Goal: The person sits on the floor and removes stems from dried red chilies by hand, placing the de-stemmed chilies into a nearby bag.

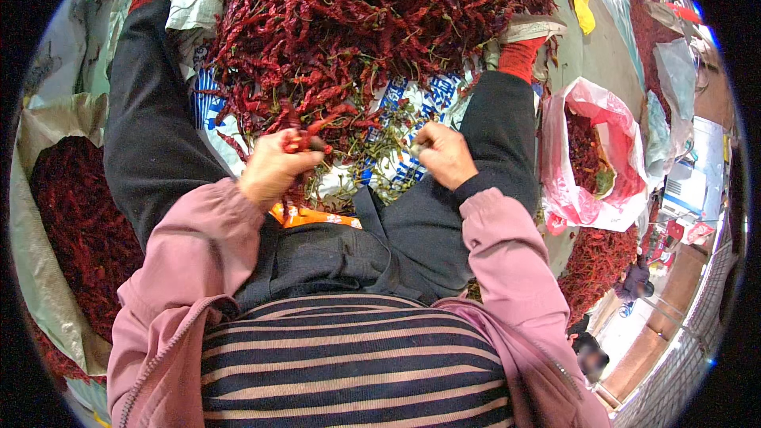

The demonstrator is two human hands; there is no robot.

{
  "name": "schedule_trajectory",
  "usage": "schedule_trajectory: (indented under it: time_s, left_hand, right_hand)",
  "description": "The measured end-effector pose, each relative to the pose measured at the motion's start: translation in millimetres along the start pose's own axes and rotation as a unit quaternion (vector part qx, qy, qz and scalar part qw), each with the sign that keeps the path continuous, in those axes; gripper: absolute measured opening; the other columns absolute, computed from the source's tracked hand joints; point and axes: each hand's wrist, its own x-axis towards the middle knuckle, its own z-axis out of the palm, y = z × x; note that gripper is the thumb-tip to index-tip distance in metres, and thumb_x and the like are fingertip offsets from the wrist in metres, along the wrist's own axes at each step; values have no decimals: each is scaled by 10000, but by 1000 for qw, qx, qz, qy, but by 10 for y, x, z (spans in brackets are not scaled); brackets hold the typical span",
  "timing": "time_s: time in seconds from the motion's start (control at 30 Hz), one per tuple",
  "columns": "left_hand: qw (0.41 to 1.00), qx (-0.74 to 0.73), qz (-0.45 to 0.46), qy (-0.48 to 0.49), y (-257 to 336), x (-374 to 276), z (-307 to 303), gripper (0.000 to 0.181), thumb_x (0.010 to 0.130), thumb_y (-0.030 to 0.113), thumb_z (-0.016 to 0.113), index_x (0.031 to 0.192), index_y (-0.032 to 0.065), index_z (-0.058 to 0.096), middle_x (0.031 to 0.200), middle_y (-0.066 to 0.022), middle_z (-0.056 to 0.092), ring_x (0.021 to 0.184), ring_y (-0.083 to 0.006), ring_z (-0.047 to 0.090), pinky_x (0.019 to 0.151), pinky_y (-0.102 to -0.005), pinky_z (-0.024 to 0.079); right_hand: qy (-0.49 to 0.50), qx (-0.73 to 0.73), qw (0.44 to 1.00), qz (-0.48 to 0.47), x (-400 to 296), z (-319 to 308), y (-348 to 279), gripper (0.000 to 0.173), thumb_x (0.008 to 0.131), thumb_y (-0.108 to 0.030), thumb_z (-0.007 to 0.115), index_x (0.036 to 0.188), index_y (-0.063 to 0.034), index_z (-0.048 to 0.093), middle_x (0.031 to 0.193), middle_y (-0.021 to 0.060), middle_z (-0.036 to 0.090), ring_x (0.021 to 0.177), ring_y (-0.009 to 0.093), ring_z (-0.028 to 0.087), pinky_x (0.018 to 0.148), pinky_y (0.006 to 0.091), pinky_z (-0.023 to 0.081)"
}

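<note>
My left hand (276,160) is closed around a few dried red chilies (297,141), slightly blurred, their ends sticking out past the thumb. To its right, apart from it, my right hand (446,154) has its thumb and fingers pinched together. A small pale green bit, seemingly a chili stem (415,147), shows blurred at those fingertips. Cut-off or loose stems (345,177) lie scattered between the hands, on a white plastic sack (410,95) with blue print. A large heap of dried red chilies (380,6) rises between my outstretched legs.
At left stands an open woven sack (56,309) with dark red chilies inside. A pink-and-white plastic bag (630,190) holding chili bits stands beyond my right leg. More chilies (600,261) are piled behind it. Two people (635,282) are at far right. An orange wrapper (315,217) touches my lap.
</note>
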Motion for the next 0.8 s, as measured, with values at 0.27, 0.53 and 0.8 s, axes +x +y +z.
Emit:
schedule_trajectory:
  time_s: [0.27,0.53,0.8]
  left_hand:
    - [979,134,140,-67,-37,81,515,109,719,56,655,800,34,585,662,62,514,577,-21,422,508,-191,364]
    - [833,379,404,-3,-38,16,542,147,692,84,686,712,32,550,564,-28,481,529,-78,421,483,-241,379]
    - [935,193,296,-3,16,-38,601,94,732,12,643,704,38,557,616,51,505,563,-16,419,498,-175,357]
  right_hand:
    - [-20,91,994,-60,-183,296,-608,135,616,-92,552,716,-11,509,694,138,519,650,283,536,596,353,423]
    - [-10,164,986,-15,-245,378,-622,100,647,-54,567,733,-19,530,697,130,525,641,275,543,564,337,425]
    - [120,150,977,-87,-255,323,-778,138,621,-57,575,750,-31,536,715,143,535,687,327,544,602,374,435]
